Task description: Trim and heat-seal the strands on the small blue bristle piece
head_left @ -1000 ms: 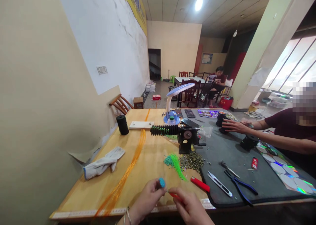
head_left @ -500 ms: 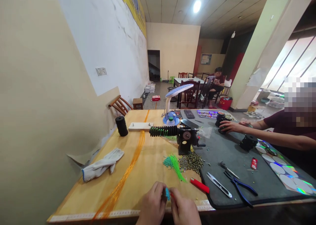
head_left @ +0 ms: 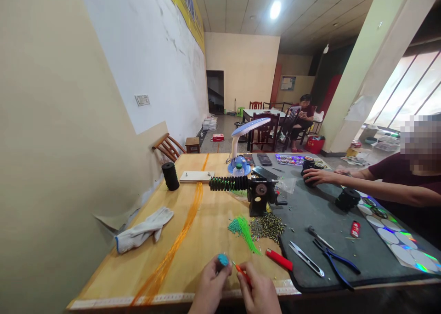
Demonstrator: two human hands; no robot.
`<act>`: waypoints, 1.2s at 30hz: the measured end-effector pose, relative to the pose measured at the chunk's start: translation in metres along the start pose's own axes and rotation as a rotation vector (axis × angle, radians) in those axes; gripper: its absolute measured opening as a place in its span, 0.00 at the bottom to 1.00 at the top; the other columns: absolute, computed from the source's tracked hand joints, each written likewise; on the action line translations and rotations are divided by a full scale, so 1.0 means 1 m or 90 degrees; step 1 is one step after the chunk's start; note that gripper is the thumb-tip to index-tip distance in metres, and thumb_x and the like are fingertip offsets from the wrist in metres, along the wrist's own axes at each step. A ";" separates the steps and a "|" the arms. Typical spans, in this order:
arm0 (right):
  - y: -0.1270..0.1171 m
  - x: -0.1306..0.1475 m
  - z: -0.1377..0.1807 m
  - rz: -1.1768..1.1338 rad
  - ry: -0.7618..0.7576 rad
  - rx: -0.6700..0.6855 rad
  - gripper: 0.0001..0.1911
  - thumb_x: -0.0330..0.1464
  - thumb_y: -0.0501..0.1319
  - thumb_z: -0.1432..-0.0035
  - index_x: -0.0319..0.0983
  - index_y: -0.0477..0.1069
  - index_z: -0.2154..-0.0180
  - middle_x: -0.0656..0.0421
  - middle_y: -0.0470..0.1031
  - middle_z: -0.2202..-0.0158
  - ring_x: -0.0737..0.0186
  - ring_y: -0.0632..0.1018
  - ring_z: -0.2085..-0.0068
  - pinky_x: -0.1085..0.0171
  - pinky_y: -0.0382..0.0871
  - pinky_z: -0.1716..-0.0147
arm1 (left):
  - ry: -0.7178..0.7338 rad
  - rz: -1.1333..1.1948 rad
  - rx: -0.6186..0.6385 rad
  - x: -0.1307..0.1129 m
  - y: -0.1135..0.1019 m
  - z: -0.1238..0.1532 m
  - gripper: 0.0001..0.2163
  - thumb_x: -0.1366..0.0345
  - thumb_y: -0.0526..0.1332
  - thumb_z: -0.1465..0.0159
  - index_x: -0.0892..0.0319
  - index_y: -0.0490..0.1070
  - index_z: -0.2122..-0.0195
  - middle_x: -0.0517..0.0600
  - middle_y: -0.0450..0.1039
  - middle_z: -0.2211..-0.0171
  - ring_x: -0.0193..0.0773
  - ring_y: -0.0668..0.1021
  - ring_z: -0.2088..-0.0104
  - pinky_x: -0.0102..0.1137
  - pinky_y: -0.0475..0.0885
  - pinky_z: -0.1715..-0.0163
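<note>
My left hand (head_left: 209, 286) is at the near edge of the wooden table (head_left: 193, 240), fingers closed round a small teal bundle (head_left: 223, 259). Beside it my right hand (head_left: 259, 291) pinches a thin red tool (head_left: 241, 271) whose tip points at the bundle. The two hands are a little apart. Just beyond them lie a loose bunch of green strands (head_left: 245, 227) with teal ends and a heap of dark beads (head_left: 268, 225).
A black winding device (head_left: 257, 193) with a ribbed roller stands mid-table. Orange strands (head_left: 179, 240), a white glove (head_left: 143, 229), a red lighter (head_left: 279, 259), snips (head_left: 306, 257) and pliers (head_left: 336, 259) lie around. A person's arms (head_left: 344, 180) reach in from the right over the dark mat.
My hands came together half a second ago, then drew slightly apart, so the teal bundle and the red tool show again. The person at the right barely moved.
</note>
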State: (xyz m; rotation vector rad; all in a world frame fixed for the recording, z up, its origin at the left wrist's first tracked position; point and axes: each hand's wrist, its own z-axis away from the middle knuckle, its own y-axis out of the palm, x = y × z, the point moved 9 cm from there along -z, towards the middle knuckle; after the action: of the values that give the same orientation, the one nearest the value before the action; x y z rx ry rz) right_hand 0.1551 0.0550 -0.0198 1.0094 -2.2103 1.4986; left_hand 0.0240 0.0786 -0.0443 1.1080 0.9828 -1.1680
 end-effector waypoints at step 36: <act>-0.059 0.012 0.013 -0.142 0.094 0.192 0.12 0.37 0.51 0.39 0.39 0.70 0.66 0.60 0.74 0.75 0.65 0.71 0.74 0.69 0.56 0.75 | 0.359 -0.431 0.264 -0.108 0.060 0.056 0.06 0.64 0.63 0.42 0.57 0.75 0.64 0.52 0.77 0.68 0.41 0.77 0.67 0.30 0.70 0.66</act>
State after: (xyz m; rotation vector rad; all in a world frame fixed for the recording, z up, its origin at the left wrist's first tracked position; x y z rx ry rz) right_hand 0.1886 0.0262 0.0224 1.1483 -1.7426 1.7709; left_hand 0.0686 0.0463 0.0801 1.5418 1.6874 -1.6966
